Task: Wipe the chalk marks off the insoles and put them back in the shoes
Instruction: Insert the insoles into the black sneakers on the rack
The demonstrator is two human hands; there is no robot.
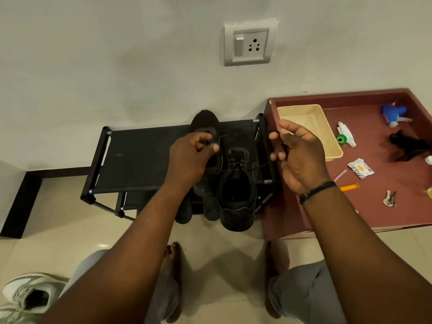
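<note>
Two black lace-up shoes stand side by side on the top shelf of a black shoe rack [140, 157]. The right shoe [236, 197] sits nearer me with its opening showing. The left shoe [205, 120] points its toe at the wall. My left hand [189, 160] pinches the laces over the left shoe's tongue. My right hand [299, 157] is raised to the right of the rack and pinches a black lace end that runs back to the right shoe. Two dark flat shapes like insoles [211, 206] stick out over the rack's front edge, partly hidden by my left arm.
A maroon low table [292, 220] stands right of the rack. It holds a cream basket [327, 146], a blue spray bottle [395, 114], a black cloth [409, 146], green tape, a sachet and keys. A white sneaker [28, 293] lies bottom left. My bare feet are on the tiled floor.
</note>
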